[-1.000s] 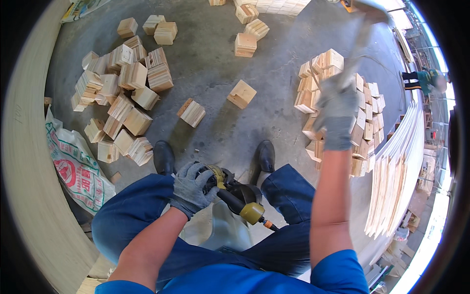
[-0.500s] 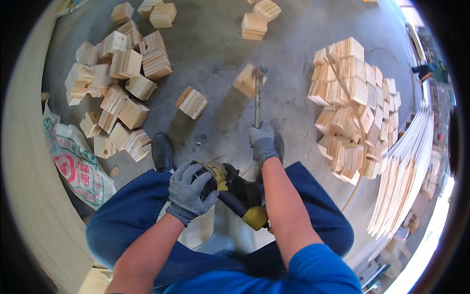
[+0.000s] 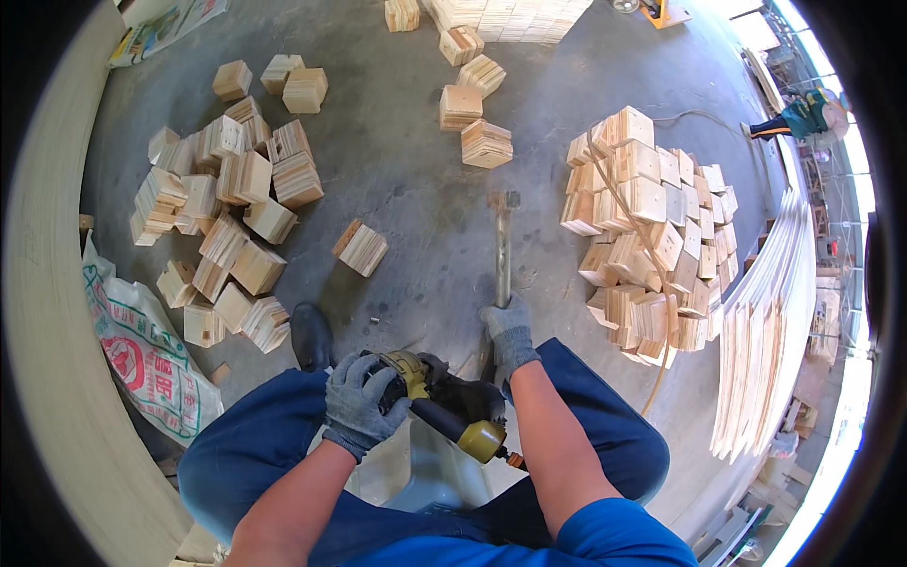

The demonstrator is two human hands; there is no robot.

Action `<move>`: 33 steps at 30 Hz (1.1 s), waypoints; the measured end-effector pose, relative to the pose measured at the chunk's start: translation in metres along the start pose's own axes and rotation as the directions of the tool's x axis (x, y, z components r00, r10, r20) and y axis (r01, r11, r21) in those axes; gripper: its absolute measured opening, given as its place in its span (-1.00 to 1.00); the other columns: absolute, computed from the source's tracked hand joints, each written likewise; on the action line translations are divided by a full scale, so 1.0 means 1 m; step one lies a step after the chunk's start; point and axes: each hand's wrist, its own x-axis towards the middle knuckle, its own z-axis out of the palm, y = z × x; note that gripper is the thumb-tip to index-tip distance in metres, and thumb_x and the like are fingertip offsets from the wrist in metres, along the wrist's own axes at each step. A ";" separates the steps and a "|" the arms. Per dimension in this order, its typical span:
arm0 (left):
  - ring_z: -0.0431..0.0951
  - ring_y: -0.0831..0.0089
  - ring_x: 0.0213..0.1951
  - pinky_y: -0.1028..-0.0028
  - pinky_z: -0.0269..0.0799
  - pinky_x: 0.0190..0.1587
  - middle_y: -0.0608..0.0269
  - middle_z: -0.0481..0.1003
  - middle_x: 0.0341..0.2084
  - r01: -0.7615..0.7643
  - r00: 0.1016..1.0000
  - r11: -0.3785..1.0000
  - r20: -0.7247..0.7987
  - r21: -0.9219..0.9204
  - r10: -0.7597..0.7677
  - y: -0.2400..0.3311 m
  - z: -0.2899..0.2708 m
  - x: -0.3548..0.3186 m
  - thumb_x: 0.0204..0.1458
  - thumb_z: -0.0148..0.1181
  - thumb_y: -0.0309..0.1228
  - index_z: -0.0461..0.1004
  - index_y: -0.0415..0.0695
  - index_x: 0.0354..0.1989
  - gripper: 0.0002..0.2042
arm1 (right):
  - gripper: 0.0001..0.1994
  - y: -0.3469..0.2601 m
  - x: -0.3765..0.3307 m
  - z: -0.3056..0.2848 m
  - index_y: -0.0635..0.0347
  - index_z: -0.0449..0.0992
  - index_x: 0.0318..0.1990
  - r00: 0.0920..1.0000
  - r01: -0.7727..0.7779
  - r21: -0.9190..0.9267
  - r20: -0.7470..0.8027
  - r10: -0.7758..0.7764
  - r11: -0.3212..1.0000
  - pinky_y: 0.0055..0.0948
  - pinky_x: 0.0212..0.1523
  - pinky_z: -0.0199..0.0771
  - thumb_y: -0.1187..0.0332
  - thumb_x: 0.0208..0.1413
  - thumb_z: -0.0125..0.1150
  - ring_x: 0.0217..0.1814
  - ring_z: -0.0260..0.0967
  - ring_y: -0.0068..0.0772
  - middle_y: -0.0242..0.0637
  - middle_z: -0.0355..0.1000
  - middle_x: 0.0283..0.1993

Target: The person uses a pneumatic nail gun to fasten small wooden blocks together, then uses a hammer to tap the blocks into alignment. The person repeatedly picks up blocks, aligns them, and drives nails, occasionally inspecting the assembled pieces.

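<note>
My right hand [image 3: 510, 331], in a grey glove, is closed round the handle of a hammer [image 3: 503, 250] that points away from me over the floor. My gloved left hand [image 3: 362, 402] wraps round the end of a yellow and black air nailer [image 3: 444, 411], which lies across in front of my lap with its hose fitting toward my right forearm. Beyond the hammer head a stacked-plywood block [image 3: 487, 144] rests on the floor, close to other blocks. Another single block [image 3: 361, 248] lies left of the hammer, apart from the rest.
Many wooden blocks [image 3: 244, 178] lie heaped at the left. A stacked pile of blocks [image 3: 652, 227] stands at the right, with an air hose [image 3: 652, 255] draped over it. Beside it lean thin sheets [image 3: 770, 331]. A printed sack [image 3: 146, 345] lies at left. A person [image 3: 808, 115] is far right.
The block by the hammer head has slid away from me to the blocks farther off. The hammer is now apart from it. My view has tilted up, showing more of the floor ahead.
</note>
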 end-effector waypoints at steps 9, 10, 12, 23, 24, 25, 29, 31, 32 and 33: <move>0.48 -0.16 0.09 -0.07 0.48 0.09 0.05 0.44 0.02 -0.035 0.999 0.999 0.022 -0.021 0.035 0.002 0.003 0.017 -0.31 0.52 -0.18 0.49 0.08 0.01 -0.41 | -0.80 -0.038 0.077 -0.025 0.34 0.57 -0.28 0.990 -0.122 -0.019 0.062 0.123 0.992 -0.19 -0.55 0.48 0.38 -0.02 0.27 -0.60 0.47 -0.19 -0.13 0.49 -0.53; 0.48 -0.16 0.09 -0.07 0.48 0.08 0.05 0.44 0.02 -0.027 0.999 1.000 0.030 -0.007 0.028 0.002 0.003 0.018 -0.31 0.52 -0.18 0.49 0.09 0.01 -0.41 | -0.80 -0.051 0.095 -0.022 0.35 0.56 -0.30 0.991 -0.115 -0.065 0.068 0.119 0.991 -0.19 -0.59 0.46 0.38 -0.02 0.27 -0.62 0.46 -0.19 -0.13 0.48 -0.54; 0.48 -0.16 0.09 -0.07 0.48 0.08 0.05 0.44 0.03 0.010 0.999 0.999 0.037 0.034 -0.011 0.000 0.000 0.014 -0.31 0.52 -0.17 0.49 0.10 0.02 -0.41 | -0.80 -0.113 0.106 -0.016 0.37 0.55 -0.31 0.979 -0.139 -0.140 0.129 0.157 0.980 -0.18 -0.63 0.45 0.38 0.01 0.26 -0.66 0.46 -0.17 -0.12 0.48 -0.56; 0.48 -0.17 0.10 -0.07 0.47 0.10 0.05 0.44 0.03 -0.002 0.999 1.000 0.035 0.018 0.001 0.000 0.004 0.021 -0.32 0.51 -0.18 0.49 0.08 0.03 -0.39 | -0.78 -0.071 0.136 0.023 0.44 0.50 -0.22 0.957 -0.175 -0.111 0.213 0.195 0.978 -0.11 -0.63 0.50 0.50 -0.03 0.13 -0.65 0.50 -0.01 0.01 0.49 -0.55; 0.48 -0.17 0.10 -0.07 0.47 0.10 0.05 0.44 0.03 0.006 0.999 1.000 0.037 0.023 -0.007 0.000 0.003 0.019 -0.32 0.51 -0.18 0.49 0.09 0.04 -0.39 | -0.78 -0.063 0.124 0.027 0.44 0.50 -0.22 0.970 -0.133 -0.118 0.187 0.153 0.984 -0.10 -0.62 0.51 0.51 -0.05 0.13 -0.64 0.51 0.00 0.02 0.49 -0.55; 0.48 -0.17 0.10 -0.07 0.47 0.10 0.05 0.44 0.03 0.011 0.999 1.000 0.033 0.022 -0.011 -0.001 0.003 0.017 -0.32 0.52 -0.18 0.50 0.09 0.03 -0.39 | -0.81 -0.059 0.117 0.025 0.40 0.48 -0.25 0.965 -0.146 -0.125 0.199 0.168 0.981 -0.11 -0.66 0.46 0.50 -0.04 0.18 -0.68 0.46 -0.04 -0.03 0.46 -0.57; 0.48 -0.17 0.10 -0.08 0.46 0.11 0.04 0.45 0.03 0.013 1.000 1.000 0.029 0.019 -0.013 -0.002 0.004 0.012 -0.31 0.52 -0.17 0.51 0.08 0.02 -0.40 | -0.83 -0.036 0.100 0.012 0.32 0.45 -0.31 0.961 -0.163 -0.106 0.208 0.182 0.981 -0.13 -0.76 0.34 0.49 -0.04 0.31 -0.76 0.37 -0.14 -0.13 0.40 -0.63; 0.47 -0.17 0.11 -0.08 0.45 0.12 0.04 0.45 0.03 0.006 1.000 1.000 0.028 0.018 -0.007 0.000 0.004 0.013 -0.31 0.52 -0.17 0.51 0.08 0.02 -0.40 | -0.82 -0.019 0.096 0.008 0.31 0.44 -0.31 0.962 -0.161 -0.087 0.209 0.176 0.983 -0.14 -0.76 0.34 0.50 -0.04 0.33 -0.76 0.36 -0.14 -0.13 0.39 -0.63; 0.47 -0.17 0.11 -0.08 0.45 0.13 0.04 0.45 0.03 0.004 1.000 1.000 0.026 0.016 -0.005 0.001 0.005 0.014 -0.31 0.52 -0.17 0.50 0.08 0.03 -0.40 | -0.82 -0.012 0.093 0.007 0.31 0.43 -0.31 0.960 -0.163 -0.087 0.218 0.178 0.983 -0.14 -0.77 0.34 0.51 -0.04 0.33 -0.76 0.36 -0.14 -0.13 0.39 -0.64; 0.47 -0.17 0.12 -0.09 0.44 0.13 0.04 0.45 0.03 0.001 1.000 1.000 0.025 0.014 -0.002 0.002 0.005 0.015 -0.31 0.52 -0.16 0.50 0.08 0.03 -0.40 | -0.81 -0.007 0.092 0.005 0.30 0.42 -0.32 0.957 -0.165 -0.086 0.226 0.181 0.982 -0.15 -0.77 0.33 0.51 -0.04 0.33 -0.76 0.36 -0.15 -0.13 0.39 -0.64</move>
